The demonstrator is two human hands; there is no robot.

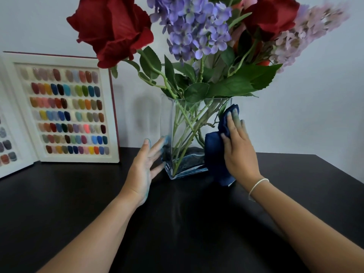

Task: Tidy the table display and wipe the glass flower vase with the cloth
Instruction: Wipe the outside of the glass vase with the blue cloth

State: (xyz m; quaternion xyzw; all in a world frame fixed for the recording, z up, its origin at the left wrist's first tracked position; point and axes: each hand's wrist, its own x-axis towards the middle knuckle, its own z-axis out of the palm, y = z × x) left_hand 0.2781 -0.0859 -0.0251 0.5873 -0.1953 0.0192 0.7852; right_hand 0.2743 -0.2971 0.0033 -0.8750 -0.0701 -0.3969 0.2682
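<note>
A square clear glass vase (185, 160) stands on the black table (78, 194), holding green stems, red roses (112, 30) and purple blossoms (197, 30). My right hand (239, 150) presses a dark blue cloth (214, 152) flat against the vase's right side, fingers spread over the fabric. My left hand (145, 166) rests against the vase's lower left side with fingers apart, holding nothing. Part of the cloth hangs down to the table behind my right palm.
An open white display book of coloured nail samples (67, 111) stands upright at the left against the pale wall. The flowers spread wide above the vase. Dark tabletop extends in front of and to the right of the vase.
</note>
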